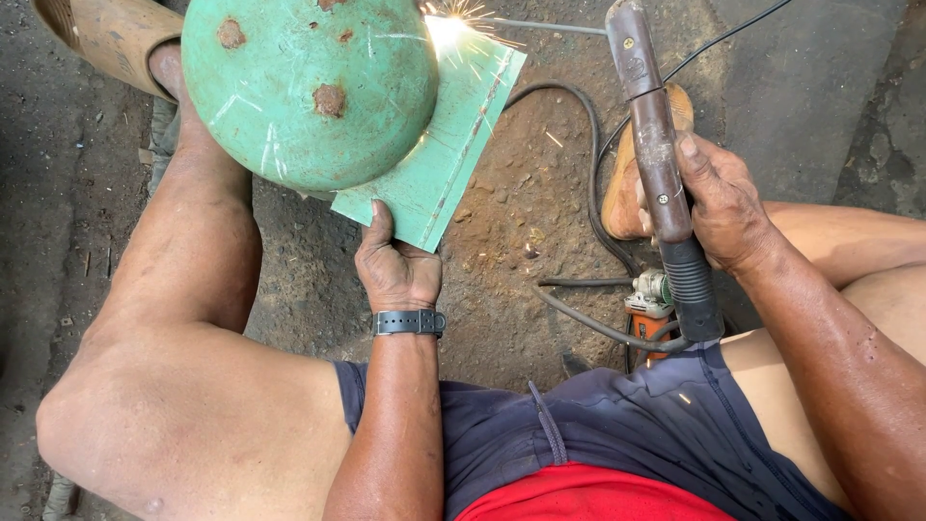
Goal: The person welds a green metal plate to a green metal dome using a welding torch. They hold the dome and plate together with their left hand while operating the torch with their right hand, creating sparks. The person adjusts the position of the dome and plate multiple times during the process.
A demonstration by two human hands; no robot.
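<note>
Seen from the head camera, both forearms are extended forward past bare knees above a dirt floor (521, 222) strewn with cables (579, 318). A green metal plate (449, 164) is gripped at its near edge by the left hand (397, 270), beside a rounded green shell (309, 87). The welding electrode holder (661, 164) is clenched in the right hand (719, 203), sparks (453, 19) flaring at the plate's far corner.

Bare dirt ground (521, 222) carries black cables (579, 328) and an orange angle grinder (651, 309).
</note>
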